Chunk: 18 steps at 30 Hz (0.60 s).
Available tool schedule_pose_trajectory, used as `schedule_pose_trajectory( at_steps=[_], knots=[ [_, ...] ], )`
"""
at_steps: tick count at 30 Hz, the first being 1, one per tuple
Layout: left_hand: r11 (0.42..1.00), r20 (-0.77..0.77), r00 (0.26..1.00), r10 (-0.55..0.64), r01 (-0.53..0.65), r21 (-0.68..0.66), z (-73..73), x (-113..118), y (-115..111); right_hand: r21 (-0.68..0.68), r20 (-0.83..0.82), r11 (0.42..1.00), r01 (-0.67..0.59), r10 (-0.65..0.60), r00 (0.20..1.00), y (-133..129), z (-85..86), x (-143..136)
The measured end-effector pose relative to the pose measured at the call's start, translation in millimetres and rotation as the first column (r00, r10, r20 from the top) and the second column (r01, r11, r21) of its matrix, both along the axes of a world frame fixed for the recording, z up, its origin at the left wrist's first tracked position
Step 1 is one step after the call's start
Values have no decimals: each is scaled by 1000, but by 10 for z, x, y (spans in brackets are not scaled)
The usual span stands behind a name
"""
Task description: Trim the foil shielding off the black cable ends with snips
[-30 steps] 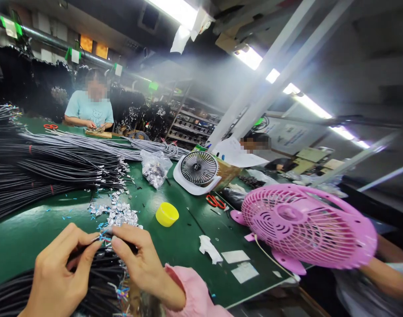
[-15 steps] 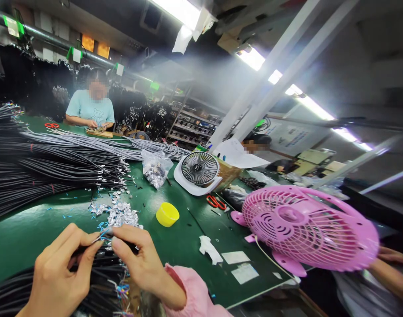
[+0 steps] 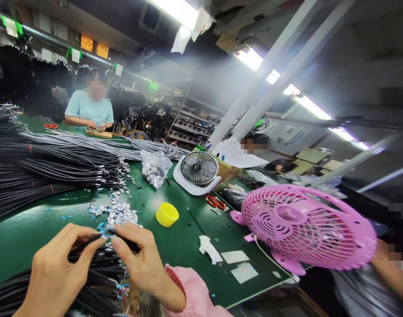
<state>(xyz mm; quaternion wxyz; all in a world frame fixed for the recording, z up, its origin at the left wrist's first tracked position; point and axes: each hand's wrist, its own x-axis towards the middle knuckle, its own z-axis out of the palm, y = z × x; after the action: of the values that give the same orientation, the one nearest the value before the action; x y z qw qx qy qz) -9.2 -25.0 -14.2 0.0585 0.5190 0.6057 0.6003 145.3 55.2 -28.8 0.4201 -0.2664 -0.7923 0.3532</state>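
My left hand (image 3: pixel 57 266) is closed, pinching a black cable (image 3: pixel 91 240) between thumb and forefinger. Thin blue and white wires (image 3: pixel 105 232) stick out of its end towards my right hand (image 3: pixel 145 257). That hand is also closed, its thumb and fingertips at these wires. Something dark lies under its curled fingers, too hidden to name. Below both hands lies a bundle of black cables (image 3: pixel 98 281) with coloured wire ends. Just beyond the fingertips is a pile of silver foil scraps (image 3: pixel 122 213) mixed with small blue bits.
On the green table (image 3: pixel 175 255) stand a yellow cup (image 3: pixel 167 214), a white fan (image 3: pixel 198 169) and a pink fan (image 3: pixel 303 226). Orange-handled scissors (image 3: pixel 215 201), a plastic bag (image 3: pixel 155 169) and black cable bundles (image 3: pixel 62 165) lie around. A co-worker (image 3: pixel 90 108) sits across; another person's arm (image 3: pixel 391 270) is at right.
My left fingers have shifted slightly, and the black cable now shows between thumb and forefinger. My right hand has barely moved. At right, the other person's arm has changed position.
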Motion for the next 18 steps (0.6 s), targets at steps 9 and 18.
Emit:
schedule_pose_trajectory(
  at_steps=[9, 18],
  knots=[
    [975, 4, 983, -182, 181, -130, 133, -161, 63, 28, 12, 1000, -15, 14, 1000, -4, 51, -4],
    [771, 303, 850, -432, 522, -366, 253, -160, 108, -34, -9, 999, -31, 31, 999, 66, -6, 1]
  ],
)
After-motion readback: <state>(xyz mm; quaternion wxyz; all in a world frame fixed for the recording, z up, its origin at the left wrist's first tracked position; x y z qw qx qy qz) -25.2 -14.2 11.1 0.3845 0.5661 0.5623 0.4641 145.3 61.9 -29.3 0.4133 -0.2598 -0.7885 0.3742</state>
